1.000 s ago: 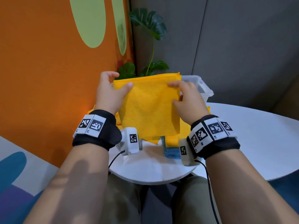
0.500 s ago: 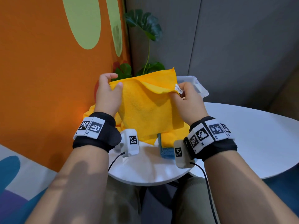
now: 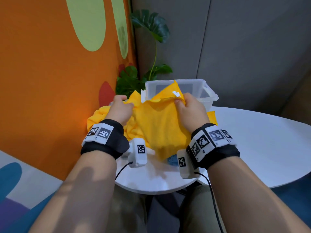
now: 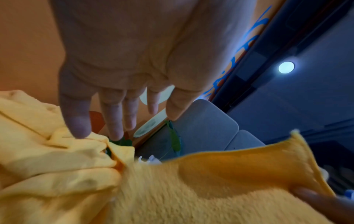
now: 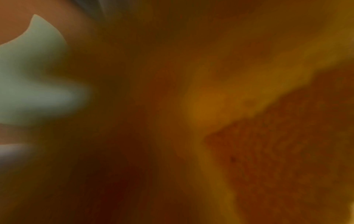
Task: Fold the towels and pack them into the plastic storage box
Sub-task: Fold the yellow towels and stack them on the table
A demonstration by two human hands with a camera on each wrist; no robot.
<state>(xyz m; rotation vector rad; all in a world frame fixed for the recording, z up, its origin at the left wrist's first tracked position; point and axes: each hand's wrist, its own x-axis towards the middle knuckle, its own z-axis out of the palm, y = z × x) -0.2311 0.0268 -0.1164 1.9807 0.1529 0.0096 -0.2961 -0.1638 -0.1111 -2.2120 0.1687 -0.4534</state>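
A round table (image 3: 252,140) stood before the person, with a wall (image 3: 50,64) along its left and a plant (image 3: 148,47) in the corner behind it. A plastic box (image 3: 208,93) sat at the table's far edge, in front of the plant. A towel (image 3: 159,128) hung between the two hands above the table, in front of the box, one corner rising before the box's opening. The right hand (image 3: 191,111) held its right upper corner; the left hand (image 3: 119,110) was at its left edge. More towels (image 3: 97,116) lay heaped on the table behind and left of the left hand, and another cloth (image 3: 172,160) lay on the table beneath the hanging towel.
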